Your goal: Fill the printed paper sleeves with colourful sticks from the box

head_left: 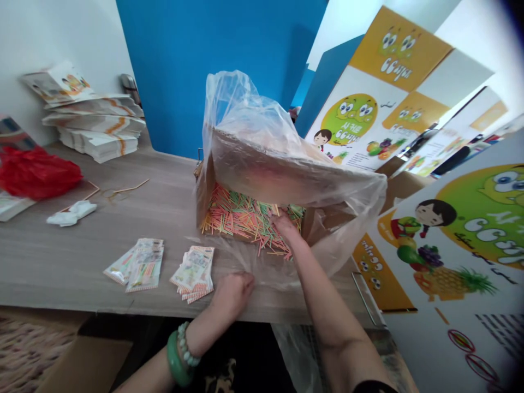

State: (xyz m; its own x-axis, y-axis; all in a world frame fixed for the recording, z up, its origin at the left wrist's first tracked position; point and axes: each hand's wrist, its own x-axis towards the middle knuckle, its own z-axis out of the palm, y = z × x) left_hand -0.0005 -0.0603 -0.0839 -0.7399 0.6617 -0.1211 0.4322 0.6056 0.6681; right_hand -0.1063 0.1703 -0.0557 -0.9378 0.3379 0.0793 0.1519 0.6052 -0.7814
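Inside an open cardboard box lies a heap of thin pink, green and yellow sticks. My right hand reaches over the front of the box into the heap, its fingers closed around a few sticks. My left hand rests near the table's front edge as a loose fist, with nothing seen sticking out of it. Left of that fist is a small stack of printed packets. Further left, more clear-fronted packets overlap, with coloured sticks visible inside one.
Clear plastic film lines the box and spreads over its sides. A red plastic bag, a crumpled white tissue and stacked white packaging occupy the table's left. Large printed cartons stand close on the right.
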